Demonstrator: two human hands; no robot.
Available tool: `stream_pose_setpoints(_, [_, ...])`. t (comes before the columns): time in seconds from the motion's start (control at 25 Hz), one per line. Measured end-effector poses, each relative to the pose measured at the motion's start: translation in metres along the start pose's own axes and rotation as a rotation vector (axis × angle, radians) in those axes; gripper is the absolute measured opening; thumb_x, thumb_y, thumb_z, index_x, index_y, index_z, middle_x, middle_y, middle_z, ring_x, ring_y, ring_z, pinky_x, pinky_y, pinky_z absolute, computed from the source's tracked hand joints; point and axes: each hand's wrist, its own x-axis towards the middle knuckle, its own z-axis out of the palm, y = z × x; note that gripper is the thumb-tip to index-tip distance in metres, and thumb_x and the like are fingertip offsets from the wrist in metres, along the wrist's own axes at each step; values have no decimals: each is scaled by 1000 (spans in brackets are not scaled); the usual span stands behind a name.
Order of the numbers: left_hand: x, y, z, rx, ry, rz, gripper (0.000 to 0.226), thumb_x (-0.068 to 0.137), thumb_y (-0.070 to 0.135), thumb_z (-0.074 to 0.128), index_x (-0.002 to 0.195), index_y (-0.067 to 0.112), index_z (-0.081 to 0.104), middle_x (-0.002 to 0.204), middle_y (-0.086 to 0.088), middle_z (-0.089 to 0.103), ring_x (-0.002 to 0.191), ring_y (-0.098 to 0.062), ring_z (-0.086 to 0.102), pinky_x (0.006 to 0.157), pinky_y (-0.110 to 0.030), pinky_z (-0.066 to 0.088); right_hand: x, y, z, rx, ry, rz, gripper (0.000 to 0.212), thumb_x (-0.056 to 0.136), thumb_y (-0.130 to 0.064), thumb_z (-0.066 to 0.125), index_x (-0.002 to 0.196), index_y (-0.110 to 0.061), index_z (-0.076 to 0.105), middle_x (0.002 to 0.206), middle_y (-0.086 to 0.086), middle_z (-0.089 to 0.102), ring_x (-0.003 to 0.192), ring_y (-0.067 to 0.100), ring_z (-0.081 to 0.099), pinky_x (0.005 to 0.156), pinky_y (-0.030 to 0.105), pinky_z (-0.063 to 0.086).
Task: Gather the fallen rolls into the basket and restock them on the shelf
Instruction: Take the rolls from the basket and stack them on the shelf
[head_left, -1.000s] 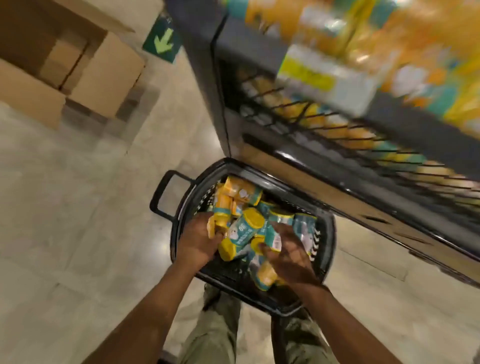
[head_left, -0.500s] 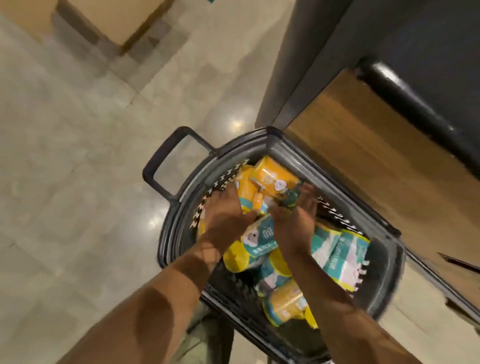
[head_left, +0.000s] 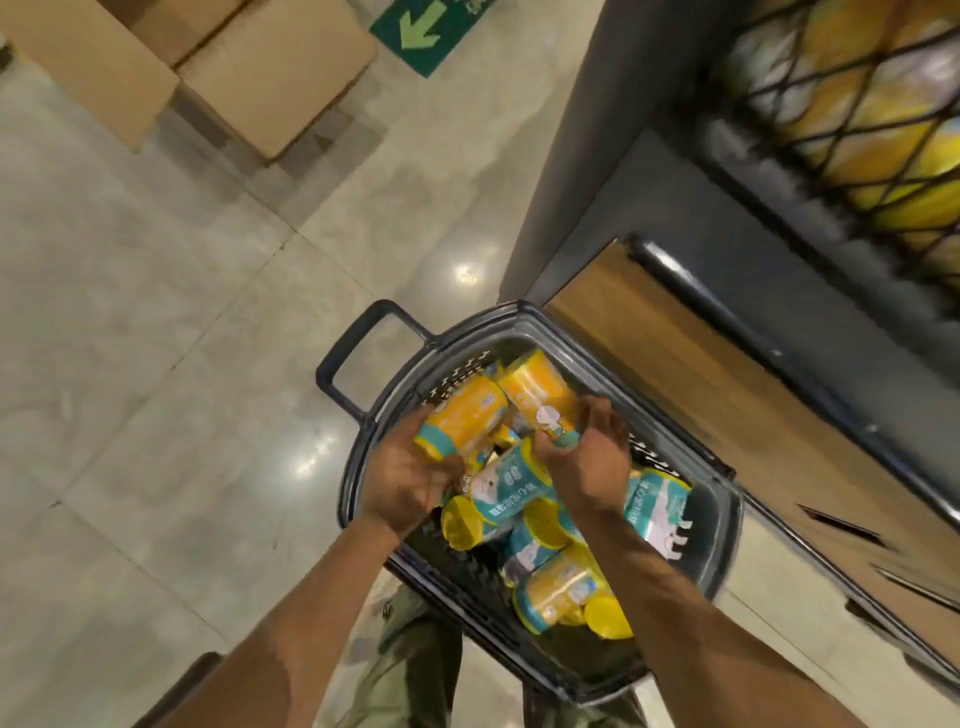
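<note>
Left hand (head_left: 410, 478), right hand (head_left: 592, 462) grip glossy cylindrical rolls (head_left: 462, 415) above slatted basket (head_left: 519, 314)

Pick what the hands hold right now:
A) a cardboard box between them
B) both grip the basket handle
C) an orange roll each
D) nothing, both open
C: the left hand grips one orange roll and the right hand grips a second orange roll, both over the basket; its handle is untouched.
</note>
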Motion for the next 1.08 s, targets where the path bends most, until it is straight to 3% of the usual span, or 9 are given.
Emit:
stream_pose_setpoints(0.12, [-57, 65, -21, -139, 42, -124, 61, 81, -7, 77, 127, 30, 61, 111, -4, 72, 88, -6, 71, 75, -27, 59, -43, -30, -93, 37, -24, -21, 69, 68, -56, 79, 126, -24, 58, 117, 3, 66, 110, 28, 60, 93, 42, 52])
stream_pose_setpoints(0.24, [-132, 143, -39, -321, 4, -134, 71, 77, -13, 74, 135, 26, 60, 124, -6, 70, 99, -12, 70, 77, -22, 56, -120, -66, -202, 150, 31, -59, 61, 65, -29, 91, 118, -20, 62, 113, 1, 63, 106, 27, 62, 93, 44, 52])
stream_pose_setpoints(0.32, [-176, 206, -48, -419, -47, -49, 84, 61, -3, 80, 136, 28, 59, 128, -2, 70, 101, -13, 70, 74, -22, 56, -167, -97, -277, 242, 83, -84, 60, 64, -20, 92, 114, -27, 59, 105, -2, 64, 94, 23, 64, 85, 42, 54])
stream_pose_setpoints(0.4, [-213, 261, -53, -439, -122, 22, 91, 48, 11, 80, 135, 29, 59, 129, 0, 69, 107, -19, 69, 81, -30, 57, -210, -116, -342, 281, 91, -74, 59, 67, -26, 90, 111, -37, 53, 97, -12, 67, 82, 9, 67, 72, 29, 55])
stream_pose_setpoints(0.56, [-247, 380, -55, -376, -231, 224, 73, 60, 24, 88, 129, 28, 63, 123, -7, 71, 106, -25, 68, 88, -42, 55, -252, -147, -445, 346, 288, -97, 65, 68, -25, 91, 116, -40, 50, 101, -24, 67, 78, 0, 68, 61, 19, 52])
stream_pose_setpoints(0.68, [-242, 467, -41, -274, -295, 348, 62, 67, 21, 89, 124, 32, 68, 120, 0, 73, 105, -20, 70, 84, -36, 58, -239, -159, -502, 388, 416, -126, 66, 70, -25, 91, 118, -46, 50, 106, -21, 67, 86, 1, 67, 73, 20, 54])
stream_pose_setpoints(0.8, [-211, 538, -19, -100, -359, 467, 64, 73, -1, 87, 126, 30, 69, 120, 5, 72, 102, -13, 69, 76, -27, 58, -194, -159, -550, 301, 467, -211, 71, 75, -22, 90, 136, -30, 55, 129, -13, 58, 117, 5, 56, 95, 24, 42])
stream_pose_setpoints(0.92, [-163, 595, 10, 67, -387, 485, 71, 70, -5, 87, 132, 20, 63, 121, -5, 69, 99, -16, 69, 81, -35, 59, -129, -151, -578, 271, 426, -249, 68, 78, -26, 89, 138, -26, 58, 134, -5, 60, 122, 15, 55, 97, 32, 43])
stream_pose_setpoints(1.08, [-73, 633, 56, 307, -388, 470, 65, 69, -3, 88, 120, 30, 65, 113, 4, 71, 99, -15, 70, 78, -33, 59, -20, -140, -578, 122, 289, -314, 70, 80, -28, 88, 142, -17, 57, 138, 8, 59, 128, 31, 50, 104, 45, 43])
